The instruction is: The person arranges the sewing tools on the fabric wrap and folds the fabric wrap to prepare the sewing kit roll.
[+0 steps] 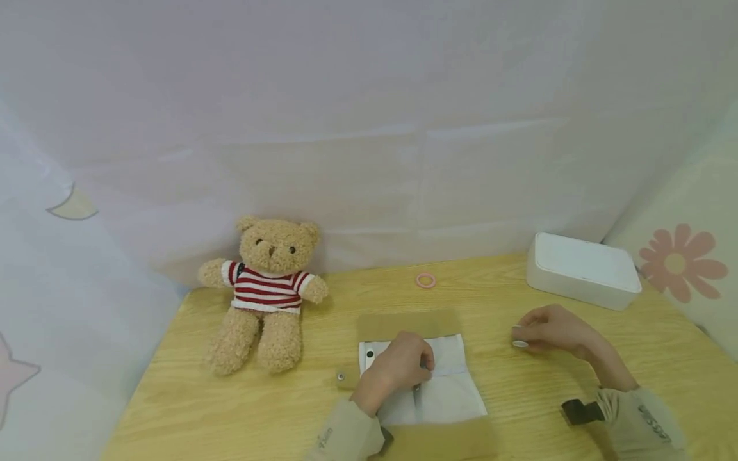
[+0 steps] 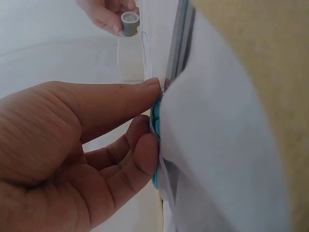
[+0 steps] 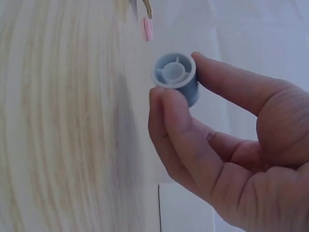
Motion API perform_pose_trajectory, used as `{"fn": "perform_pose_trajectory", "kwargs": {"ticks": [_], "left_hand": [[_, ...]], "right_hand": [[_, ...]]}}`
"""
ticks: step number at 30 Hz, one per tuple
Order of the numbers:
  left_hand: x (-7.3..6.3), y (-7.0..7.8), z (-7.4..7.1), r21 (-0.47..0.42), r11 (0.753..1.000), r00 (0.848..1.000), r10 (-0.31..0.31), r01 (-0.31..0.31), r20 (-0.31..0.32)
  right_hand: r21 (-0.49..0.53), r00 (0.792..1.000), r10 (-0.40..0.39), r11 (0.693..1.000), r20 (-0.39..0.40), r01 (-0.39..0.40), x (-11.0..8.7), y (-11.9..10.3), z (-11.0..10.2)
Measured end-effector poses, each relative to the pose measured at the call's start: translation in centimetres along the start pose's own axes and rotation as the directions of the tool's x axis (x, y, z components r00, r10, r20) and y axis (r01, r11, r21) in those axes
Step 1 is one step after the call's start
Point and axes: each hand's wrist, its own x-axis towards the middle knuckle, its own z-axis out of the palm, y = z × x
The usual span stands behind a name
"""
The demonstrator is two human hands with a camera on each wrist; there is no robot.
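Observation:
An unfolded cloth pouch [image 1: 458,390] with a white lining, tan outer flaps and a grey zipper [image 2: 179,43] lies on the table. My left hand [image 1: 398,365] pinches the edge of a pocket in its lining. Something teal [image 2: 156,121] shows at that pocket's edge between thumb and fingers; the rest of it is hidden. To the right of the pouch, my right hand [image 1: 556,331] holds a small grey-blue thread spool [image 3: 175,75] between thumb and fingertips, just above the table. The spool's pale hollow end faces the right wrist camera.
A teddy bear [image 1: 267,288] in a striped shirt sits at the back left. Behind the pouch lies a pink ring [image 1: 425,280]. A white box [image 1: 585,269] stands at the back right. A snap tab [image 1: 346,378] sticks out at the pouch's left.

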Motion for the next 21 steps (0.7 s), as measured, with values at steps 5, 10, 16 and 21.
{"fn": "perform_pose_trajectory", "kwargs": {"ticks": [5, 10, 16, 21], "left_hand": [[0.1, 0.0, 0.0, -0.007, 1.000, 1.000, 0.004, -0.004, -0.004], [0.2, -0.1, 0.0, 0.000, 1.000, 1.000, 0.002, -0.002, -0.001], [0.3, -0.3, 0.1, -0.002, 1.000, 1.000, 0.026, -0.026, -0.003], [0.3, -0.4, 0.1, -0.007, 0.999, 0.999, 0.034, -0.034, -0.002]], "right_hand": [[0.070, 0.999, -0.035, 0.997, 0.033, 0.033, 0.2, -0.1, 0.1], [0.115, 0.996, -0.067, 0.992, 0.061, 0.059, 0.4, -0.5, 0.5], [0.124, 0.988, -0.141, 0.983, 0.064, 0.132, 1.1, -2.0, 2.2], [0.094, 0.972, -0.236, 0.968, 0.008, 0.234, 2.0, -3.6, 4.2]]}}
